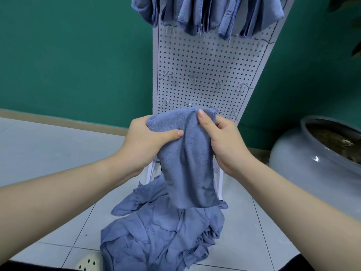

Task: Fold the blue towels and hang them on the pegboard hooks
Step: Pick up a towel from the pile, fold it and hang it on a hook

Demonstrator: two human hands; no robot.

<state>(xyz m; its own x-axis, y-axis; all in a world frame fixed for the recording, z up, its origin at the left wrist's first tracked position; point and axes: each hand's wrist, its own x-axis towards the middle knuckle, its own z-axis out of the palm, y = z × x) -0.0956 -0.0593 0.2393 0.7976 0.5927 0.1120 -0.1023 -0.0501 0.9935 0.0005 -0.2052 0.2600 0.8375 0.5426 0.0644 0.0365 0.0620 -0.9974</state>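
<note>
A blue towel (187,165) hangs doubled over between my two hands, in front of the lower part of the white pegboard (207,65). My left hand (148,143) grips its upper left edge, thumb on the front. My right hand (224,141) pinches the top fold from the right, thumb pointing up. Several folded blue towels (205,14) hang from the hooks along the top of the board. Below them are two rows of bare metal hooks (193,79). A heap of loose blue towels (162,231) lies on the floor at the foot of the board.
The pegboard leans against a green wall (68,55) on a pale tiled floor (48,153). A large grey glazed pot (320,163) stands at the right, close to my right forearm. A perforated pale shoe (88,263) shows at the bottom edge.
</note>
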